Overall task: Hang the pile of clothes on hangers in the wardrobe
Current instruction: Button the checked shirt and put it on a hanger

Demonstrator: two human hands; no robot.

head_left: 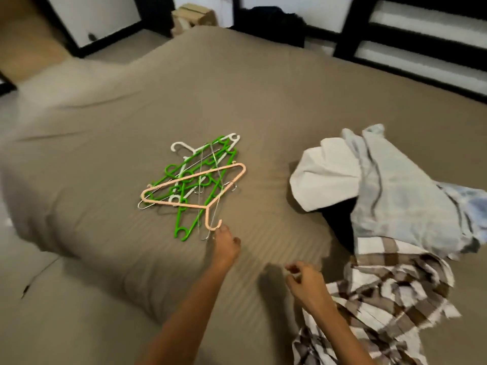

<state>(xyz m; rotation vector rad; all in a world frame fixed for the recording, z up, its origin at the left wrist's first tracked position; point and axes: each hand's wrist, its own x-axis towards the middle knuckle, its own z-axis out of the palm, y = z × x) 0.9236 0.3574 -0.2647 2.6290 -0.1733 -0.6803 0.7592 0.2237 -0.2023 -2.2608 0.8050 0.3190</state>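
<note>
A heap of hangers (196, 180) lies on the bed: several green plastic ones, white ones, thin wire ones, and a peach hanger (232, 172) on top with its hook pointing toward me. My left hand (225, 247) reaches out, fingertips at the peach hook and the wire hooks beside it. My right hand (303, 281) hovers above the sheet with loosely curled fingers, holding nothing. To the right lies the pile of clothes: a brown-and-white plaid shirt (390, 293), a pale blue garment (395, 196), a white one (326, 177) and something black (341, 222).
The bed (131, 122) wears a taupe striped sheet and fills most of the view. Dark-framed white panels (427, 40) stand behind it on the right. A dark heap (274, 22) and a cardboard box (192, 18) sit at the far edge.
</note>
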